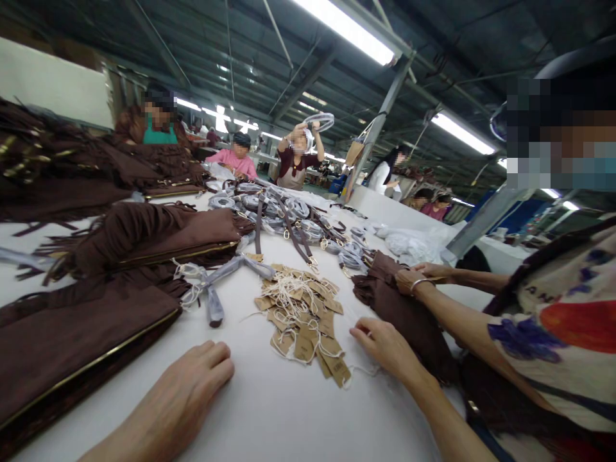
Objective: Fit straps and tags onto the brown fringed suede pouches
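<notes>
My left hand [192, 385] rests on the white table [269, 410] at the lower left, palm down, fingers bent and close together, their undersides hidden. My right hand [387, 350] is on the table just right of a heap of brown paper tags [303, 321] with white strings, its fingers loosely curled and thumb and forefinger slightly apart. Nothing shows in either hand. A brown fringed bag with a gold zipper [91, 327] lies to the left, and a plastic-wrapped strap [215, 305] sits between it and the tags.
Behind the tags lies a pile of wrapped straps with gold clips [283, 215]. More brown bags [158, 234] are stacked at the left. At the right, a person's hands [414, 279] hold a brown bag [409, 314]. Other people work farther back.
</notes>
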Demonstrator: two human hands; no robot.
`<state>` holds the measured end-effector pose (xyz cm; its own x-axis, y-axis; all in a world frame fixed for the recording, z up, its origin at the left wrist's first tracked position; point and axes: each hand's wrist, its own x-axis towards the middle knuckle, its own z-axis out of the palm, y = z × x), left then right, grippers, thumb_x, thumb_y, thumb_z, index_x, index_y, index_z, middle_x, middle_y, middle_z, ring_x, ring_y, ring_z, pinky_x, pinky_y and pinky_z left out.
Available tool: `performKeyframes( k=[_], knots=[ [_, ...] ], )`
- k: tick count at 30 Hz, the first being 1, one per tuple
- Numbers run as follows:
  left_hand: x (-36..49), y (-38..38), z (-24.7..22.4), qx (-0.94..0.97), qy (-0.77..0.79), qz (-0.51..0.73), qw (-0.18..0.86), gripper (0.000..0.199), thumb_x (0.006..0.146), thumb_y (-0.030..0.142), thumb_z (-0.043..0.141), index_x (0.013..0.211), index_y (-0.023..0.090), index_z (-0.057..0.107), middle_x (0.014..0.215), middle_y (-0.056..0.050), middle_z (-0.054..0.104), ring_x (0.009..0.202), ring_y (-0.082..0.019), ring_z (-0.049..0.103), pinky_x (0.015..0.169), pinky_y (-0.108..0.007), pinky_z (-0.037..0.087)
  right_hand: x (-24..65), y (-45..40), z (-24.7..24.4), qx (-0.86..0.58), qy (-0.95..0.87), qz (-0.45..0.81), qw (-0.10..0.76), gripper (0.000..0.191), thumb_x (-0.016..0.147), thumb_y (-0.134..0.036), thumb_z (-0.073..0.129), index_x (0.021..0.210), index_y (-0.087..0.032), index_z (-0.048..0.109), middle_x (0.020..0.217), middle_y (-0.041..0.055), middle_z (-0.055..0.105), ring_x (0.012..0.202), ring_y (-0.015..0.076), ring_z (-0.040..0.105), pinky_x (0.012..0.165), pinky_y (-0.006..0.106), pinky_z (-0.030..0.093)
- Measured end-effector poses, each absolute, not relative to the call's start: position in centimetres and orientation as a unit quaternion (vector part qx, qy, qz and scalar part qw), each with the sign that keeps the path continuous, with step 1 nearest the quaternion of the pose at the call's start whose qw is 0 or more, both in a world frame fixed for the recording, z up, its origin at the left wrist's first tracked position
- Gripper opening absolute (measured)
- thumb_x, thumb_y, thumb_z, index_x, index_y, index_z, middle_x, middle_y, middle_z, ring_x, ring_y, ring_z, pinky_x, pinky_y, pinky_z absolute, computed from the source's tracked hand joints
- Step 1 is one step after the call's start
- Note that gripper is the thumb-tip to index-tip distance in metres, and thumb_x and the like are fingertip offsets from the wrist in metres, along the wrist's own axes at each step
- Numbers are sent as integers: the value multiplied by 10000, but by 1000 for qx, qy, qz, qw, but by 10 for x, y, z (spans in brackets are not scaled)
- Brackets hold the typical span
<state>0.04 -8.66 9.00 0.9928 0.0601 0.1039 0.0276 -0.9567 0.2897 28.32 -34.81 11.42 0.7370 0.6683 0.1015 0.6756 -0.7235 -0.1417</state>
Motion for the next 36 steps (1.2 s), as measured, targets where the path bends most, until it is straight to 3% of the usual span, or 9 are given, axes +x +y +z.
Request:
performKeyframes(
  k=[6,12,16,18,21,25,27,31,36],
  knots=[
    [-4,-82,80,980,1,105,166,308,892,54,338,838,202,602,965,-63,612,866,-220,536,787,-338,405,265,-388,139,-933,-352,44,66,289,879,-327,443,656,-210,585,679,39,676,671,186,620,581,257,344],
    [-2,-79,80,981,-14,115,156,300,897,80,337,814,197,600,938,-68,618,849,-221,538,779,-340,408,224,-419,107,-952,-285,74,-78,192,807,-91,454,743,-169,618,798,93,701,768,213,638,629,267,337],
    [-3,-80,79,981,-13,122,153,330,901,81,307,834,193,610,954,-80,619,862,-227,538,791,-351,416,222,-419,101,-953,-288,55,-83,208,822,-102,419,753,-181,599,808,92,697,785,227,631,639,281,343],
    [-4,-81,79,980,-11,122,155,344,891,67,302,836,193,617,955,-82,623,858,-226,538,789,-351,420,227,-424,112,-948,-310,67,-7,174,819,-160,439,713,-198,572,750,49,674,738,203,614,641,276,363],
    [-6,-83,81,980,-9,118,160,333,878,55,318,833,191,618,965,-79,624,866,-222,537,801,-349,421,238,-434,134,-921,-317,98,203,215,836,-353,487,685,-213,545,661,7,615,652,176,579,586,260,406],
    [-7,-85,85,979,-3,120,164,328,878,50,330,840,193,622,970,-74,625,870,-213,534,806,-335,419,244,-445,149,-825,-187,53,531,346,758,-571,605,789,-229,565,834,43,679,780,218,656,639,291,530],
    [-7,-85,87,980,1,111,162,337,877,43,328,856,197,627,983,-74,624,882,-218,534,812,-338,416,242,-452,143,-800,-137,38,583,400,722,-618,622,806,-229,583,919,81,709,876,267,679,730,360,567],
    [-8,-85,83,983,10,100,155,341,855,13,338,858,201,623,994,-71,618,898,-230,530,822,-352,404,230,-466,95,-895,-157,98,406,479,762,-602,525,979,-202,672,1209,147,674,1188,345,575,993,460,477],
    [-5,-85,73,982,5,121,145,321,847,-7,356,845,200,601,972,-63,605,878,-218,516,816,-348,401,221,-450,28,-949,-182,50,251,586,841,-504,428,1313,-167,518,1479,122,442,1403,264,329,1151,395,305]
  ],
)
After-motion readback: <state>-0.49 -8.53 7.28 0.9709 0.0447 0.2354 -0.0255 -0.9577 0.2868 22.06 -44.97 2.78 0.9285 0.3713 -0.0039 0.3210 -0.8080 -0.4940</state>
